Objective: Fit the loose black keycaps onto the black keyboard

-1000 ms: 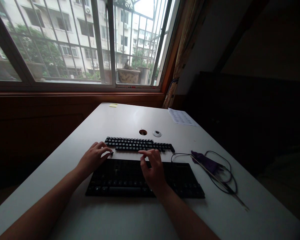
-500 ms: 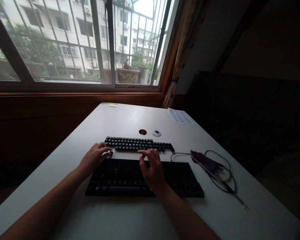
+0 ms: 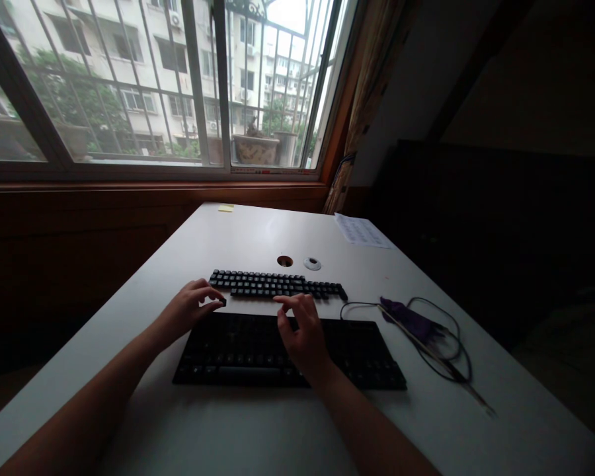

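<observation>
A black keyboard point(image 3: 357, 354) lies on the white desk point(image 3: 258, 430) in front of me. Beyond it, loose black keycaps point(image 3: 277, 285) are laid out in rows on the desk. My left hand point(image 3: 186, 309) sits at the keyboard's far left corner, thumb and forefinger pinched on a small black keycap point(image 3: 221, 303). My right hand point(image 3: 301, 334) rests over the keyboard's middle. Its fingers are curved and apart, and the tips reach the keyboard's far edge just short of the keycap rows. I see nothing held in it.
A black cable point(image 3: 443, 350), a purple cloth point(image 3: 410, 319) and a thin stick point(image 3: 469, 391) lie right of the keyboard. A round cable hole point(image 3: 284, 261) and its cap point(image 3: 312, 264) sit behind the keycaps. A paper sheet point(image 3: 360, 231) and yellow note point(image 3: 225, 208) lie near the window.
Both hands stay almost still. The left keeps its pinch on the keycap. The view has shifted very slightly.
</observation>
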A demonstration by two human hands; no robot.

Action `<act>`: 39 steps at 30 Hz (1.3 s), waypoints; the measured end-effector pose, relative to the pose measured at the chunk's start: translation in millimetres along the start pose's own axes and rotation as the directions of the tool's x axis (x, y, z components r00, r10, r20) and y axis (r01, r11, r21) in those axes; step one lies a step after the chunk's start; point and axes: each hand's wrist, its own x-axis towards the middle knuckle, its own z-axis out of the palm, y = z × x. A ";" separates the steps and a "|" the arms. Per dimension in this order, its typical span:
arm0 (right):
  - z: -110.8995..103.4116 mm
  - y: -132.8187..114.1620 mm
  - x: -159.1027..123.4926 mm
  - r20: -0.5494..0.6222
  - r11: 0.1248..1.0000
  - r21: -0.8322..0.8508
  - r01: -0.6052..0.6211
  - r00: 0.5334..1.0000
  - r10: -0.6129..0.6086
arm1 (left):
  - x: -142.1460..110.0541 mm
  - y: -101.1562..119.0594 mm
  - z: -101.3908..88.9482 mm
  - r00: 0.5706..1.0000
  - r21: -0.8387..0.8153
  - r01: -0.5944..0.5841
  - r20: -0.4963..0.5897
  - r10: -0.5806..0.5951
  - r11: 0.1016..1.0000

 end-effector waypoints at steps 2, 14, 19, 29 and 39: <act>0.1 0.5 -0.2 0.004 1.000 -0.002 -0.004 1.000 0.004 | -1.3 11.5 -10.2 0.998 -0.039 -0.010 0.055 0.013 0.999; 0.4 -1.3 1.3 0.036 1.000 0.016 -0.007 0.999 0.006 | -48.4 29.2 -14.0 0.976 -0.001 -0.059 0.209 0.058 0.998; 0.1 0.0 1.0 0.055 1.000 0.029 -0.008 0.998 0.007 | -58.0 31.0 -7.2 0.985 -0.020 -0.017 0.173 0.021 1.000; 1.6 0.4 -0.9 0.065 1.000 0.023 0.003 0.998 -0.004 | -61.7 24.2 -1.8 0.986 -0.083 0.031 0.166 -0.017 0.996; 1.3 -0.2 -1.3 0.070 1.000 0.020 0.011 0.997 -0.012 | -60.3 26.6 -2.5 0.986 -0.090 0.100 0.139 -0.087 0.991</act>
